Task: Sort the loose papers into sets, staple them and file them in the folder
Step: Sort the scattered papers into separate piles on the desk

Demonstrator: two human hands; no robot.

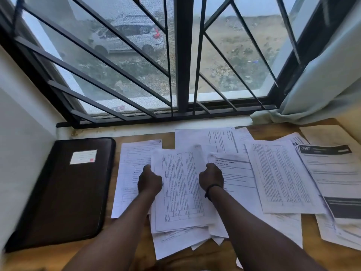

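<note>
Here both hands (150, 182) (211, 178) grip a thin printed sheet (179, 188).

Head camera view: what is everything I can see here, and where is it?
folder: one, dark brown with a white label, closed, flat at the table's left.
papers: many loose white printed sheets, overlapping, spread from the middle to the right.
table: one, wooden, under everything.
window: one, black bars, behind the table.
curtain: one, pale, upper right.
car: white, outside.
left hand: grips the middle sheet's left edge.
right hand: grips its right edge; dark wristband.
</note>
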